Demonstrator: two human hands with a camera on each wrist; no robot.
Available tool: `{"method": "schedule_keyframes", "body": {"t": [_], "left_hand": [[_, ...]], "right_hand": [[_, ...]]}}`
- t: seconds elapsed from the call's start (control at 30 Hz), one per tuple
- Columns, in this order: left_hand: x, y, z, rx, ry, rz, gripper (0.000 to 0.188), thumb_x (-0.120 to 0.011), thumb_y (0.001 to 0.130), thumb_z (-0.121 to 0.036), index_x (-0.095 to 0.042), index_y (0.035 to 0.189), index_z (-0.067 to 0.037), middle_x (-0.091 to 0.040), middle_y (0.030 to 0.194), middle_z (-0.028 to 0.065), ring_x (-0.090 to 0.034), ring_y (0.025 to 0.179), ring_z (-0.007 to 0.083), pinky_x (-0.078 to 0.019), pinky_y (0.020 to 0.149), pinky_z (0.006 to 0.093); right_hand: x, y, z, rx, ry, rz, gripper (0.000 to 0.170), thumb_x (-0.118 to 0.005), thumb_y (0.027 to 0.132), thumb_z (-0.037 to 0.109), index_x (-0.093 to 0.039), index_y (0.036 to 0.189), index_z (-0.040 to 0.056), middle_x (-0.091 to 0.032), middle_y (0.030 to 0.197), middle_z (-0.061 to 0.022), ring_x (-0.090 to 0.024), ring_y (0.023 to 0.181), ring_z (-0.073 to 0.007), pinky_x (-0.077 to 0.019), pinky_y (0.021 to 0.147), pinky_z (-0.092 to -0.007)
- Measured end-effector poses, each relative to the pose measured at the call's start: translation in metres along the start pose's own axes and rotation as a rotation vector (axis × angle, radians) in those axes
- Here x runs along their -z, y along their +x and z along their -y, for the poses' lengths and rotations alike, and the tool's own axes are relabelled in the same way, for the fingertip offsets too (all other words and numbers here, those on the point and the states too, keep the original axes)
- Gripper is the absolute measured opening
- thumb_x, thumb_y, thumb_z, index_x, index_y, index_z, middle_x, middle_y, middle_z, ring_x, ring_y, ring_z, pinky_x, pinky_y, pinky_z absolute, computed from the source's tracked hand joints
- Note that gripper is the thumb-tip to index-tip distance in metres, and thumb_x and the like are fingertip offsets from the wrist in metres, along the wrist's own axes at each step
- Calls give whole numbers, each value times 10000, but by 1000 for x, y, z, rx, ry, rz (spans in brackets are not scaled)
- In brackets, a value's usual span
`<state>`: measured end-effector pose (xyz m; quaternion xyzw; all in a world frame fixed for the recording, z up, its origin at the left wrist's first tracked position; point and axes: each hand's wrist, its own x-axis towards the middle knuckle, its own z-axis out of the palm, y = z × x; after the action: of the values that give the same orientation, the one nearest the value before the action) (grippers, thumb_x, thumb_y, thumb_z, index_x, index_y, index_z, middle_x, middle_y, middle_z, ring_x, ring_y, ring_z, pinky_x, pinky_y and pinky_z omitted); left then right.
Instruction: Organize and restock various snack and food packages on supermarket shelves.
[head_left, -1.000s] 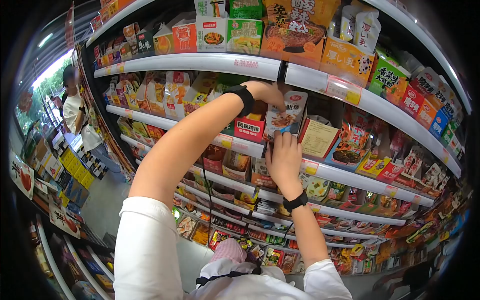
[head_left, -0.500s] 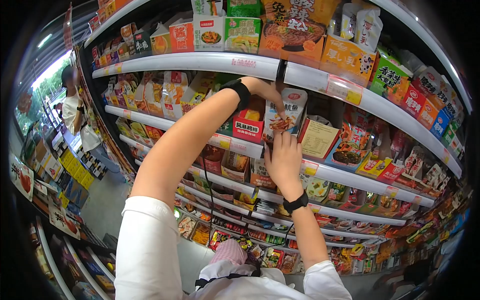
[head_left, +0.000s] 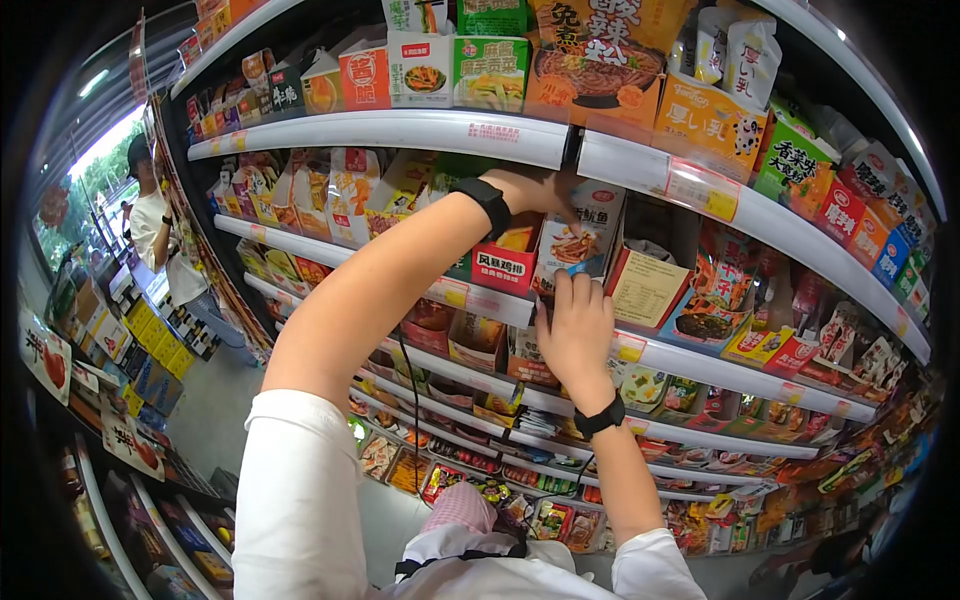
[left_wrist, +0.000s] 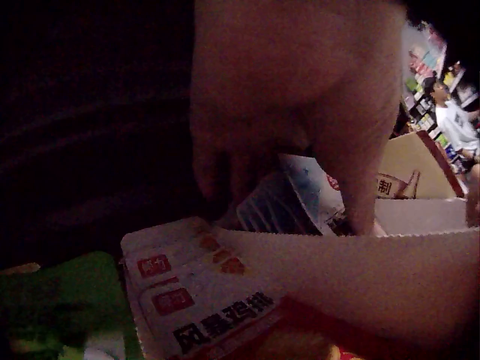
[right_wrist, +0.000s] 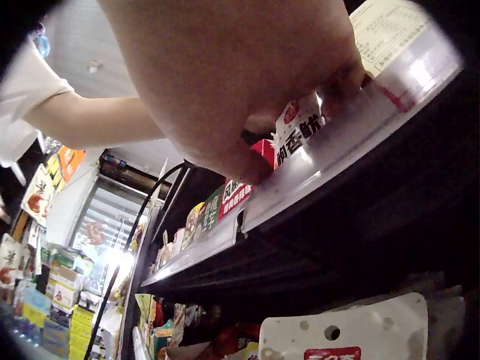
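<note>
A squid snack packet (head_left: 580, 243), white and grey with a blue lower part, stands on the middle shelf. My left hand (head_left: 535, 192) reaches over its top from the left. In the left wrist view, one digit is on the near side of a blue-and-white packet (left_wrist: 289, 199) and the other fingers are on its far side. My right hand (head_left: 578, 335) is at the packet's lower front, with its thumb toward the left edge and its fingers toward the right. A red chicken snack box (head_left: 503, 267) adjoins on the left; a cream-fronted carton (head_left: 648, 287) stands to the right.
The white shelf edge (head_left: 745, 365) with price tags runs below the right hand, and another shelf edge (head_left: 390, 133) passes above the left hand. Several packed snack shelves surround both arms. Another person (head_left: 165, 235) stands in the aisle at far left.
The head view has shifted slightly, moving the shelves a little to the right in it. Both hands stay at the squid snack packet. The person at far left has shifted slightly.
</note>
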<state>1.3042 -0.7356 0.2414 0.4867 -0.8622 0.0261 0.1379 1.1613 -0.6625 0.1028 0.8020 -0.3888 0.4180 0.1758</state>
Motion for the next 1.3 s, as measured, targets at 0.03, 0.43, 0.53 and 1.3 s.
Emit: {"method": "schedule_keyframes", "body": {"t": [0.03, 0.43, 0.53, 1.3], "left_hand": [[-6, 2, 3, 0, 0, 1, 623, -653, 708, -439, -521, 1166, -37, -547, 1151, 208, -520, 1051, 346, -396, 913, 384], [-29, -33, -47, -29, 496, -105, 247, -557, 782, -241, -620, 885, -25, -633, 873, 138, -608, 872, 288, -419, 872, 424], [-49, -42, -48, -52, 580, -296, 368, -496, 839, -337, -596, 954, -3, -612, 917, 139, -573, 916, 289, -308, 971, 431], [-39, -14, -35, -20, 308, 326, 344, -476, 756, -191, -640, 1010, -27, -615, 1043, 196, -589, 966, 329, -373, 884, 405]], "right_hand": [[0, 0, 0, -2, 1, 3, 400, -624, 682, 148, -481, 1038, 37, -456, 865, -109, -467, 827, -272, -353, 680, -372], [3, 1, 1, -18, -7, 59, 369, -611, 725, 186, -498, 1017, -8, -451, 872, -138, -452, 833, -296, -350, 690, -379], [-1, -1, -1, -11, -44, 66, 378, -604, 721, 196, -507, 1034, 8, -453, 869, -118, -451, 830, -273, -343, 685, -368], [-1, -1, 1, -7, -18, 3, 286, -591, 728, 190, -510, 952, 32, -456, 876, -114, -444, 841, -276, -338, 689, -377]]}}
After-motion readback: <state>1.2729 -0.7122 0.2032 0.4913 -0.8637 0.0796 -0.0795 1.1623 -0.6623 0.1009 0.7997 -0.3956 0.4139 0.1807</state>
